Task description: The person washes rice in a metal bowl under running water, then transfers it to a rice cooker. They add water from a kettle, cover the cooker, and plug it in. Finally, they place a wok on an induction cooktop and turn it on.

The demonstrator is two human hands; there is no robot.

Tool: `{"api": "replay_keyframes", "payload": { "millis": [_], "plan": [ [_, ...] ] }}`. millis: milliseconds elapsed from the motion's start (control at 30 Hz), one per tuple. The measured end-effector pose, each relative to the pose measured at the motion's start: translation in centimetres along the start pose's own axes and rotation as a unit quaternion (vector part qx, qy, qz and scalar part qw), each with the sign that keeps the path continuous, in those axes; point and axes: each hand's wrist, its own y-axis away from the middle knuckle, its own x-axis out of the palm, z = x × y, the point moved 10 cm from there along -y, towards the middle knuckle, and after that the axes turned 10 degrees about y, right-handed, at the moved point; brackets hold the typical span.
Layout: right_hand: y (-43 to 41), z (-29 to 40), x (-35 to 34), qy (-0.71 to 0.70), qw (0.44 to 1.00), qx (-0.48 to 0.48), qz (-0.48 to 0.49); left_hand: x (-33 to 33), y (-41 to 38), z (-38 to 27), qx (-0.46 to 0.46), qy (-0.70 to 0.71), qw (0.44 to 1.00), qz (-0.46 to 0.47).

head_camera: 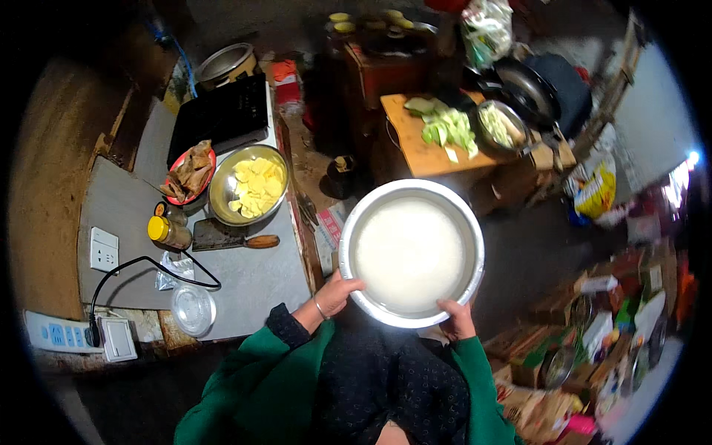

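Observation:
A round metal pot [473,245] is held up in front of my body, off any surface. Whitish, cloudy contents [411,250] fill its lower part; they look like rice in water, though I cannot tell surely. My left hand [335,295] grips the rim at the lower left, thumb over the edge and a bangle at the wrist. At the lower right, my right hand [459,318] holds the same rim with its thumb on top. The other fingers of both hands are mostly hidden beneath the pot.
Left, a grey counter [256,283] bears a cleaver [222,236], a metal bowl of yellow slices [256,186], a red-rimmed dish of meat [192,169], jars [169,231] and an induction cooker [222,114]. Cut greens lie on a wooden board [409,133] ahead. Cardboard boxes [548,345] clutter the right.

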Motion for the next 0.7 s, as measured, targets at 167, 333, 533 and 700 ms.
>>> {"api": "replay_keyframes", "payload": {
  "millis": [167, 333, 533, 700],
  "plan": [
    [-8.0, 6.9, 4.2, 0.012, 0.995, 0.020, 0.101, 1.1, -3.2, -4.9, 0.078, 0.077, 0.993, -0.044],
    [-15.5, 9.8, 7.6, 0.083, 0.986, 0.081, 0.122, -0.3, -4.3, -10.2, 0.188, 0.276, 0.941, -0.053],
    [-23.0, 12.5, 14.5, 0.070, 0.986, 0.088, 0.126, -16.0, -1.0, -11.7, 0.315, 0.238, 0.868, -0.302],
    [-29.1, 14.8, 19.0, 0.115, 0.970, 0.143, 0.162, -22.0, 3.0, -12.6, 0.395, 0.253, 0.786, -0.403]
  ]
}}
